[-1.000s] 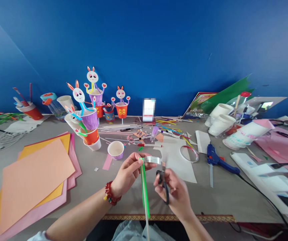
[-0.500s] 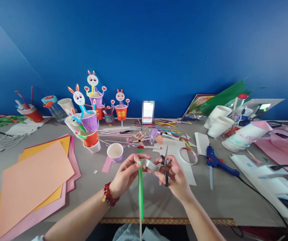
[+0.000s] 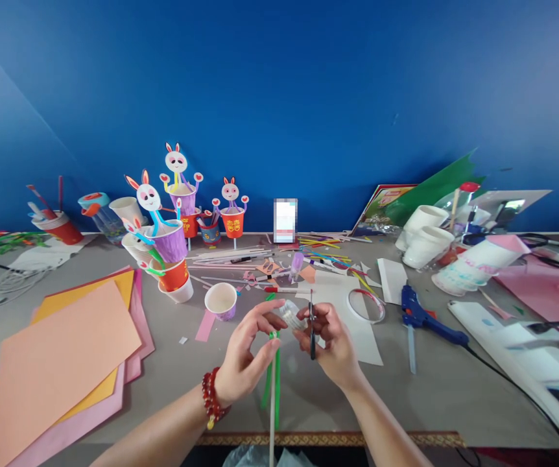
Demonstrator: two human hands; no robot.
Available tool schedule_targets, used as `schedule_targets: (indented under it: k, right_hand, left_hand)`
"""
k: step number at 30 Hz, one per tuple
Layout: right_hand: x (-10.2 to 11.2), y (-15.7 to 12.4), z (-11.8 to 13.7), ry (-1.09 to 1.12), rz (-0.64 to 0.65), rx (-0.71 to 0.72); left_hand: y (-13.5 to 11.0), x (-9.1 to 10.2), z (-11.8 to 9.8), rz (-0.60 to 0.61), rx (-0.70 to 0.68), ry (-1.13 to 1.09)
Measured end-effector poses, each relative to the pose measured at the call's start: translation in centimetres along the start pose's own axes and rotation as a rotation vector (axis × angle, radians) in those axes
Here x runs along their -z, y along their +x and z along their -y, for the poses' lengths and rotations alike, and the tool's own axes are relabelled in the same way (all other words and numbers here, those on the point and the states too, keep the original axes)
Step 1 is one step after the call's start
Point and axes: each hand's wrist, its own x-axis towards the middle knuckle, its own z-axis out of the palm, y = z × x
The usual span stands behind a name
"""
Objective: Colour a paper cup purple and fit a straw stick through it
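My left hand (image 3: 246,355), with a red bead bracelet at the wrist, is closed at the top of a bent green strip (image 3: 277,395) and a thin pale stick (image 3: 272,425). Both hang down past the table's front edge side, the strip's two legs spread on either side of the stick. My right hand (image 3: 336,345) grips black-handled scissors (image 3: 312,334), blades pointing up. Its fingertips also hold a roll of clear tape (image 3: 291,316), close to my left fingertips. Whether my left fingers touch the roll I cannot tell.
Rabbit figures on paper cups (image 3: 168,243) stand at left behind coloured paper sheets (image 3: 65,350). A white cup (image 3: 221,301) sits nearer. On the right lie a blue glue gun (image 3: 428,314), a tape ring (image 3: 366,306) and a power strip (image 3: 508,357). Loose sticks and pens litter the back.
My left thumb has dropped and opened a little away from the fingers. The green strip's legs have spread apart. The tape roll has tilted, and the scissors have shifted slightly left.
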Motion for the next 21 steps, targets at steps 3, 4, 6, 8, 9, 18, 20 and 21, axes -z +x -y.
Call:
schedule_targets:
  k: [3, 4, 6, 8, 9, 18, 20, 21]
  right_hand:
    - [-0.02, -0.01, -0.27, -0.033, -0.005, 0.042]
    - [-0.01, 0.01, -0.36, -0.037, -0.005, 0.048]
    - [0.06, 0.03, -0.53, -0.038, -0.006, 0.044]
    - [0.15, 0.04, -0.63, -0.034, -0.009, 0.035]
    - [0.18, 0.04, -0.66, -0.033, -0.011, 0.034]
    - [0.00, -0.25, -0.71, -0.010, -0.068, 0.016]
    - [-0.05, -0.29, -0.75, 0.013, -0.079, 0.010]
    - [-0.06, -0.29, -0.74, 0.026, -0.082, 0.006]
  left_hand:
    - [0.01, -0.06, -0.01, 0.012, 0.016, 0.027]
    - [0.03, -0.08, -0.03, 0.017, 0.013, 0.042]
    - [0.05, -0.12, -0.09, 0.029, 0.003, 0.072]
    - [0.04, -0.15, -0.20, 0.036, -0.009, 0.103]
    - [0.02, -0.16, -0.26, 0.041, -0.017, 0.122]
    - [-0.44, -0.39, -0.68, 0.091, -0.032, 0.285]
    - [-0.46, -0.51, -0.76, 0.116, -0.037, 0.321]
    - [-0.42, -0.55, -0.80, 0.122, -0.044, 0.331]
